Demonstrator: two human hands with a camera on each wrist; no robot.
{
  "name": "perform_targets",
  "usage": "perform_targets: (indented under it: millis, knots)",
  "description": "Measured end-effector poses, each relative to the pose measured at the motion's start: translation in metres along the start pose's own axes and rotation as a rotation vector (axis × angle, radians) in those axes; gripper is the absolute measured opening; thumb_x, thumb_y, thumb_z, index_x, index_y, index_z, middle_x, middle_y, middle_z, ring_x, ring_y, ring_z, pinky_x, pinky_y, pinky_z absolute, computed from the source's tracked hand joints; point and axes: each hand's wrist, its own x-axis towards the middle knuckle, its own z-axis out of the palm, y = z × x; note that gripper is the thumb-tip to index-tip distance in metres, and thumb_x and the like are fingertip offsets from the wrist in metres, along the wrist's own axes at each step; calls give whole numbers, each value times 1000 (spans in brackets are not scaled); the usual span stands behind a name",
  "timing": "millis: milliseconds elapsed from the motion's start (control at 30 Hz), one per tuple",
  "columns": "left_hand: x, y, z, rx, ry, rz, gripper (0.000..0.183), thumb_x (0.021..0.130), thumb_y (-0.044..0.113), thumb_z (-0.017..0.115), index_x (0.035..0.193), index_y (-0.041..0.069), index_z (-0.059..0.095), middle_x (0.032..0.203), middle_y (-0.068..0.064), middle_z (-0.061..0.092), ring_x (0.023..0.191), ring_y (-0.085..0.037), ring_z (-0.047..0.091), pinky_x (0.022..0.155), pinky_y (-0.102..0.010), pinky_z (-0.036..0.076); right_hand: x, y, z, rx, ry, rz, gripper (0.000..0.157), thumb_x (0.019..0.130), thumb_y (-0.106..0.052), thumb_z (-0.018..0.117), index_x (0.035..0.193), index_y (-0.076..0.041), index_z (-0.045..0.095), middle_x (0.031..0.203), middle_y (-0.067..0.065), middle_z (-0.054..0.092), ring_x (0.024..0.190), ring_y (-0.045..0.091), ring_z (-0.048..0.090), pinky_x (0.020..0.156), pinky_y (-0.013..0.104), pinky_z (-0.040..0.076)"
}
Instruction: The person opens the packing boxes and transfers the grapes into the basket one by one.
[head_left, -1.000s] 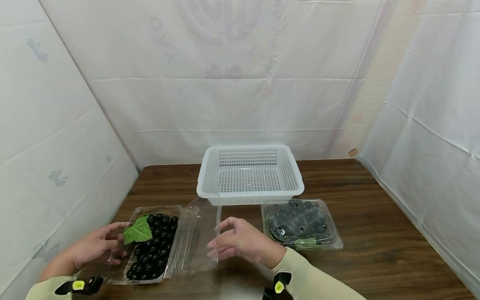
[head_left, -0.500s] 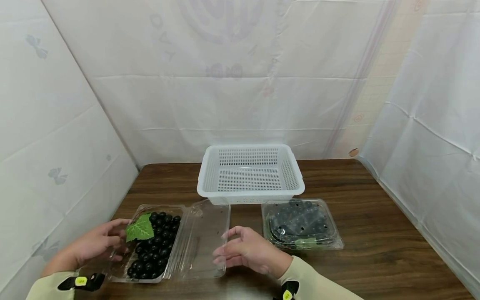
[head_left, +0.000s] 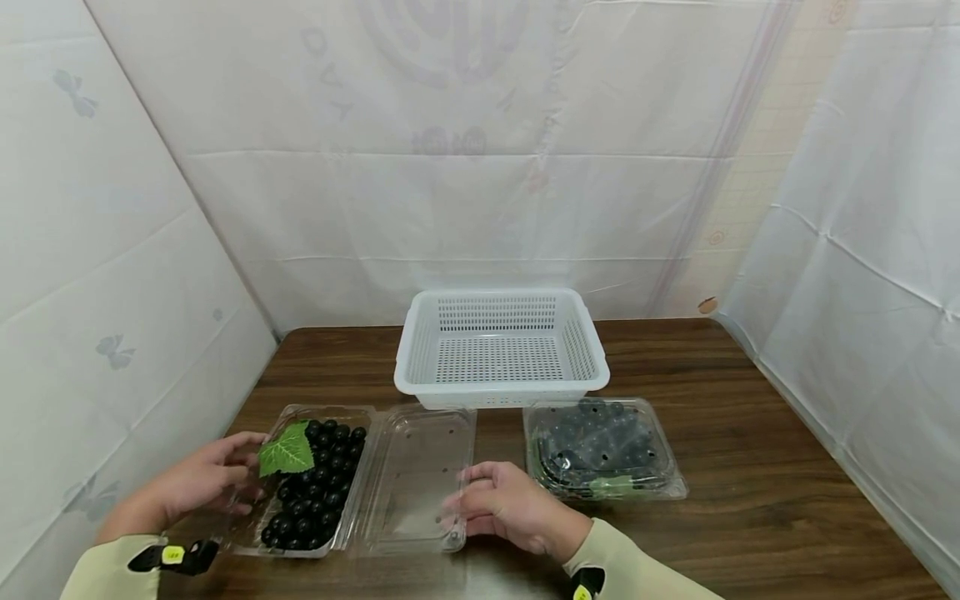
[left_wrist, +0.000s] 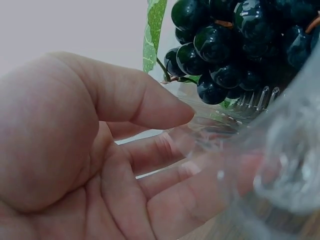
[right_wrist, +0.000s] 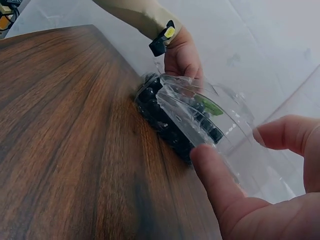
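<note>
A clear plastic clamshell box [head_left: 288,553] lies opened on the table at the front left in the head view. In its base are dark grapes [head_left: 318,487], with a green leaf [head_left: 287,450] on top at the left. My left hand [head_left: 206,483] holds the base by its left side; in the left wrist view the thumb [left_wrist: 167,107] is at the plastic edge and other fingers show through the plastic. With its thumb and fingers, my right hand [head_left: 513,510] holds the outer edge of the clear lid [head_left: 412,471], folded out to the right.
A white perforated basket [head_left: 501,388] stands behind the boxes. To the right sits a second clamshell [head_left: 606,450], closed over dark grapes. White sheets [head_left: 480,192] enclose the brown wooden table [head_left: 750,467] at the back and sides.
My right hand has moved right and brought the lid down flatter, away from the grapes. The base and my left hand have shifted slightly right and back.
</note>
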Motion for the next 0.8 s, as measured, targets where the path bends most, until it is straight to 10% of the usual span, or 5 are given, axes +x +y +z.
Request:
perform_targets:
  millis: [300,800]
  knots:
    - [2,0,0,17,27,4,64,100,-5,41,153,-17,6,109,-15,55,94,-30,67,72,-49,62,-3,0,6,-115,132,-129,70,90,-1,68,148,14,32,141,29,49,102,20,67,92,35,60]
    - [5,1,0,18,36,-10,65,101,-3,42,154,-15,7,114,-19,56,95,-30,67,75,-51,62,-2,-9,18,-688,350,-387,78,90,-25,77,152,4,39,158,19,30,147,38,33,115,63,35]
